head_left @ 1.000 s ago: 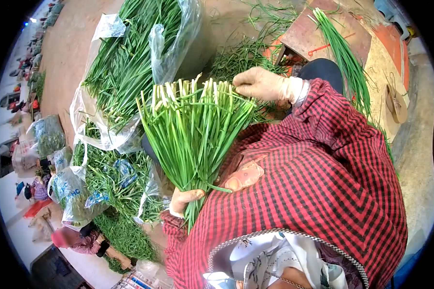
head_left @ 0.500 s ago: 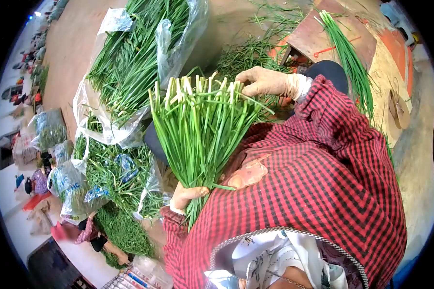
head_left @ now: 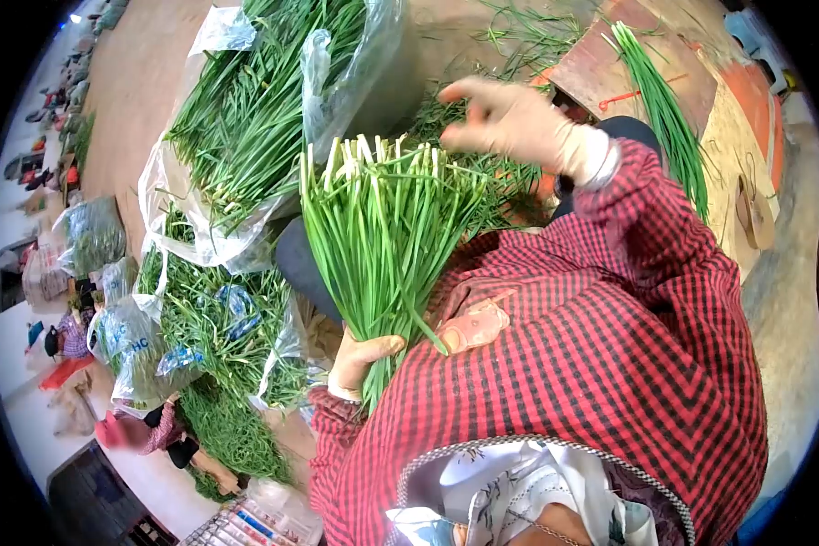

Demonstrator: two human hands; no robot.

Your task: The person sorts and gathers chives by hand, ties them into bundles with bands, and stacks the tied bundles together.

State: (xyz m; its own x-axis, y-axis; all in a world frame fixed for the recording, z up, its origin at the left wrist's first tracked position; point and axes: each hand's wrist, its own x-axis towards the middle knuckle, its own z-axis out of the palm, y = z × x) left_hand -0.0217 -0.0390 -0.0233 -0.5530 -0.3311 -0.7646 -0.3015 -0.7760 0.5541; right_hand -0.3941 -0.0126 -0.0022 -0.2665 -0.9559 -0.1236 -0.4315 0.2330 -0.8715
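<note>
My left hand, in a pale glove, is wrapped round the lower, leafy part of a bunch of garlic chives. Its pale cut ends point up and fan out, while one leaf sticks out sideways near my thumb. My right hand, gloved too and a little blurred, hovers above and to the right of those ends. Its fingers are apart with nothing visible between them, and it does not touch the bunch.
A large clear plastic bag of chives stands ahead on the left, with a heap of loose greens below it. Another chive bunch lies on a board at right. Trimmings litter the floor. A person sits at far left.
My right hand has lifted off the cut ends, moving up and right, and its fingers have spread. The bunch in my left hand has shifted slightly right.
</note>
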